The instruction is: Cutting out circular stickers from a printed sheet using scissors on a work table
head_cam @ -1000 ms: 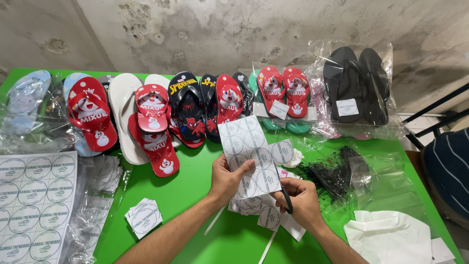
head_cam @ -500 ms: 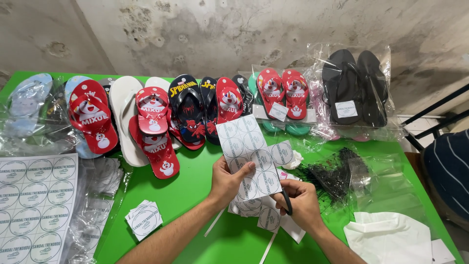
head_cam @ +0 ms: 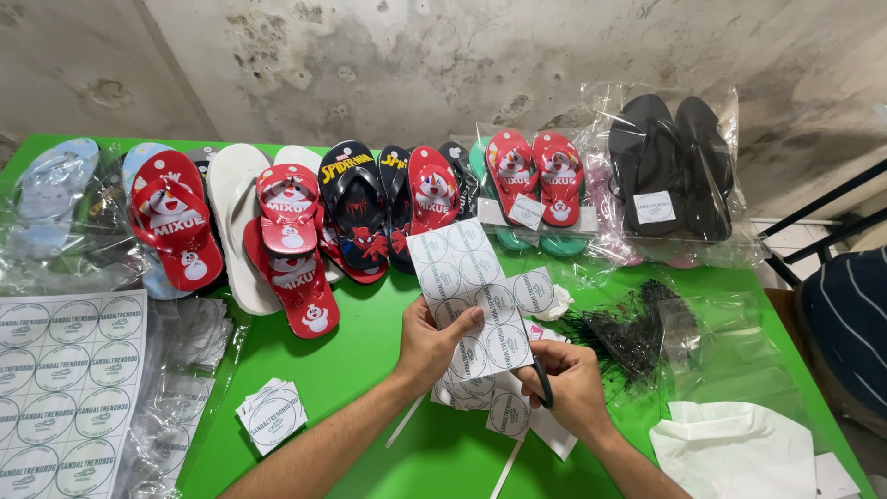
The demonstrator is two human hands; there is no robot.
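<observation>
The person's left hand [head_cam: 427, 346] pinches a strip of round labels [head_cam: 471, 298] between thumb and fingers, holding it tilted upright above the green tabletop [head_cam: 370, 370]. The right hand [head_cam: 571, 386] is closed around the dark handles of a pair of scissors [head_cam: 541, 382], just right of the strip's lower edge (the blades are hidden behind the paper, so whether they are open cannot be told). Directly under the strip lie more cut label pieces [head_cam: 504, 411], touching one another in a loose pile, with thin white paper offcuts [head_cam: 506, 469] just below.

Left of the strip and well apart from it, a small stack of square-cut labels [head_cam: 272, 416] lies on the tabletop, and farther left a full sheet of round labels [head_cam: 65, 379] rests partly on clear plastic bags [head_cam: 189, 356].

Beyond the strip, along the wall, runs a row of flip-flops: red ones with a snowman figure [head_cam: 294, 249], a black pair with a superhero print [head_cam: 356, 208], a white sole [head_cam: 233, 217], and another red pair [head_cam: 531, 176] bagged over green ones. Right of the strip sits a heap of black plastic fasteners [head_cam: 628, 333] in a clear bag, behind it bagged black flip-flops [head_cam: 670, 166]. A white bag [head_cam: 730, 448] lies at the lower right.
</observation>
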